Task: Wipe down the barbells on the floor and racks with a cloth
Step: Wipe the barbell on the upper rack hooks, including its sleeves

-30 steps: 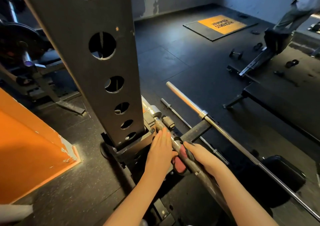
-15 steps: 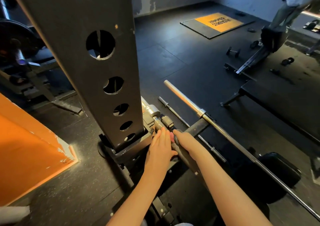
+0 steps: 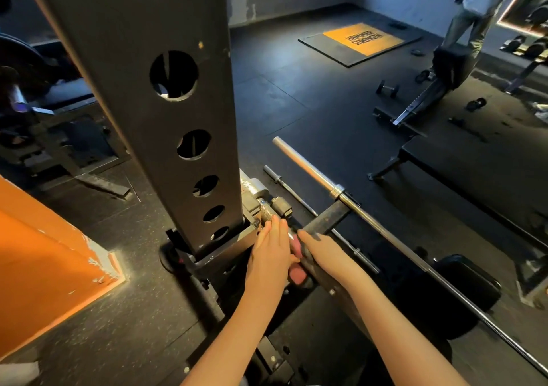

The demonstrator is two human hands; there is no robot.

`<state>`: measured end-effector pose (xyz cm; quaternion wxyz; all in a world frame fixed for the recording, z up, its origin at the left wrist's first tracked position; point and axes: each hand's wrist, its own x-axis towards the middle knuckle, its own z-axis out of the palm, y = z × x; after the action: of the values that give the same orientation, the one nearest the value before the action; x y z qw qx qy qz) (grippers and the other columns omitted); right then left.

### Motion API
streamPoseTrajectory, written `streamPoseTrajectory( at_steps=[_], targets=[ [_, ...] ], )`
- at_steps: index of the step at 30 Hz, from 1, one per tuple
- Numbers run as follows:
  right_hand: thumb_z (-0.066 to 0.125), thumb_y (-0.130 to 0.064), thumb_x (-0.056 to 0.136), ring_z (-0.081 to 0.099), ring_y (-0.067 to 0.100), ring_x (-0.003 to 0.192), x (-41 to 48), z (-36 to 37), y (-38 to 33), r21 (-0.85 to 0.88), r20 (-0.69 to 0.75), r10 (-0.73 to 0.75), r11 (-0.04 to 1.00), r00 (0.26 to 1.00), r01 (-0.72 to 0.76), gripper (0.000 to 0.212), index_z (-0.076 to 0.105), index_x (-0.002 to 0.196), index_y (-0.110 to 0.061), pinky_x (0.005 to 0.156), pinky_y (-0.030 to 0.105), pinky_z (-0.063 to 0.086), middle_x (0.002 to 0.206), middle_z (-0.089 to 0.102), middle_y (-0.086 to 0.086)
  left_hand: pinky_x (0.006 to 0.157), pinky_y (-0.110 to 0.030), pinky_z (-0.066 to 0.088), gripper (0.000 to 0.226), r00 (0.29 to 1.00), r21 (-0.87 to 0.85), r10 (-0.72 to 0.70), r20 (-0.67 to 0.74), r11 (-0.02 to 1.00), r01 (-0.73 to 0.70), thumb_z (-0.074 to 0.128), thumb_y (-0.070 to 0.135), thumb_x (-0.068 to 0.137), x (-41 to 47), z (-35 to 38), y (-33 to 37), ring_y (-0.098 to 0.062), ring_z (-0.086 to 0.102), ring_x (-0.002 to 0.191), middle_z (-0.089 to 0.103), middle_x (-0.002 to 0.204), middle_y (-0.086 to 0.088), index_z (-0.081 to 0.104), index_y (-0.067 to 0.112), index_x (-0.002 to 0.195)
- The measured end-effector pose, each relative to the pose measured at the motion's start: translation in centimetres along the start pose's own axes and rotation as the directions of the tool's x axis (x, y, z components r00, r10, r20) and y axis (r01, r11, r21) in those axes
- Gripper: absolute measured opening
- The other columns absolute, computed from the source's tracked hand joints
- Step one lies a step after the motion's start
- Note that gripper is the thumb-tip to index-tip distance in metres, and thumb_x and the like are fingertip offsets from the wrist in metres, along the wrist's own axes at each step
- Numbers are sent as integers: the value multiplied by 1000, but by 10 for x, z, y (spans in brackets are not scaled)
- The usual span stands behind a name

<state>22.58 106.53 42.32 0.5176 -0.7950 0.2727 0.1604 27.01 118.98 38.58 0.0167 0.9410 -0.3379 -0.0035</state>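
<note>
Most of the pink cloth is hidden between the two hands: only a patch below them and a sliver by the fingers show. The bar it wraps is covered too, except for a knurled end at the foot of the rack upright. Just right of that foot, the right hand curls over the cloth and bar. The left hand lies between it and the upright, fingers straight and together against the bar. A longer barbell lies farther right of the upright, its far end cut off.

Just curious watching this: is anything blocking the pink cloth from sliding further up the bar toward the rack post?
The left hand lies flat on the worn steel barbell just ahead of the pink cloth gripped by the right hand, beside the black holed rack post.
</note>
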Motion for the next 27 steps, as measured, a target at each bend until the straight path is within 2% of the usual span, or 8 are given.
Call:
streamPoseTrajectory(
  at_steps=[4,7,10,11,14,19,23,27],
  targets=[
    [41,-42,101,67,1,72,-30,-17,25,7,66,50,999,997,-50,32,63,111,-21,61,8,45,85,70,-7,111,-33,13,89,1000,29,-4,3,1000,4,68,55,79,-4,-9,-1,-25,40,136,44,145,-16,39,-1,142],
    [41,-42,101,61,4,76,-14,-13,10,-9,108,-26,1000,994,27,38,64,114,-15,78,19,51,99,69,0,115,-36,1,81,996,143,35,-76,989,-24,48,46,96,-6,-5,-2,-30,18,146,21,156,-21,12,-5,148],
    [45,-37,101,59,-1,65,-22,-12,3,48,177,-121,992,977,114,36,65,107,-8,67,8,47,93,68,4,117,-40,1,75,994,277,96,-44,957,-80,49,30,99,-6,-4,-1,-33,10,147,14,157,-23,5,-7,148],
    [47,-38,99,63,-2,71,-25,-14,11,50,169,-115,993,979,108,36,66,105,-8,76,9,48,91,69,1,118,-39,7,78,997,266,76,-5,961,-72,55,36,96,-6,-6,0,-32,17,146,23,155,-22,14,-6,147],
    [56,-44,93,69,13,93,-42,-22,53,10,147,-47,999,988,46,25,67,98,-23,98,40,48,96,72,0,114,-34,28,88,996,166,24,85,985,-38,66,62,78,-6,-16,2,-25,44,134,52,139,-14,47,0,137],
    [58,-40,93,68,6,90,-38,-14,45,-25,81,-24,999,996,26,17,63,105,-29,93,38,53,93,72,-6,119,-38,3,82,998,216,59,-5,975,-57,32,51,99,-1,-8,-2,-31,9,147,12,158,-22,4,-7,149],
    [52,-42,96,61,1,91,-24,1,13,-39,-4,-57,998,998,57,20,55,113,-33,83,23,51,100,65,-9,119,-37,2,79,998,215,65,-18,975,-60,33,50,99,-1,-13,-2,-30,7,147,12,158,-20,3,-4,149],
    [52,-35,97,66,3,91,-62,-11,46,42,-56,15,999,998,-13,15,62,107,-30,92,31,52,95,71,-7,119,-38,4,80,998,194,59,-26,980,-53,36,50,98,-3,-12,0,-29,12,147,17,157,-19,7,-3,149]
  ],
)
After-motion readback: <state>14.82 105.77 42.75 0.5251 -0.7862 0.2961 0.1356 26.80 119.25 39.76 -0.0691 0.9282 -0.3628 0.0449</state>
